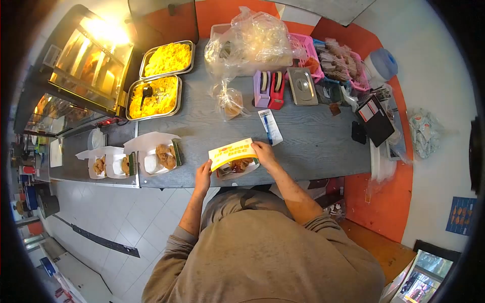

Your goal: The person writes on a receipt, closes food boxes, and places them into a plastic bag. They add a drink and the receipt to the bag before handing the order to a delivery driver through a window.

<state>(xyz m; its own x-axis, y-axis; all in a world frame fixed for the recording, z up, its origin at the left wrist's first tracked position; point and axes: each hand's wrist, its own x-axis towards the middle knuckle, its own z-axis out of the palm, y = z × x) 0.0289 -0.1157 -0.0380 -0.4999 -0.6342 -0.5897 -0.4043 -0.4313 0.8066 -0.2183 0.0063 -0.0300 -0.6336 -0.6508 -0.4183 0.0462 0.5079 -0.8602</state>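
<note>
A food box with a yellow and white printed lid is near the counter's front edge, with brown fried food showing under the lid. My left hand grips the lid's left end, fingers closed on it. At the lid's right end, my right hand is also closed on the box. To the left stands an open box holding fried pieces and a white round item. Farther left are two more open boxes with similar food.
Two metal trays of yellow food stand beside a lit warming cabinet. Behind my hands are tape dispensers, a pen on paper, a metal lid, a plastic-wrapped container and pink baskets.
</note>
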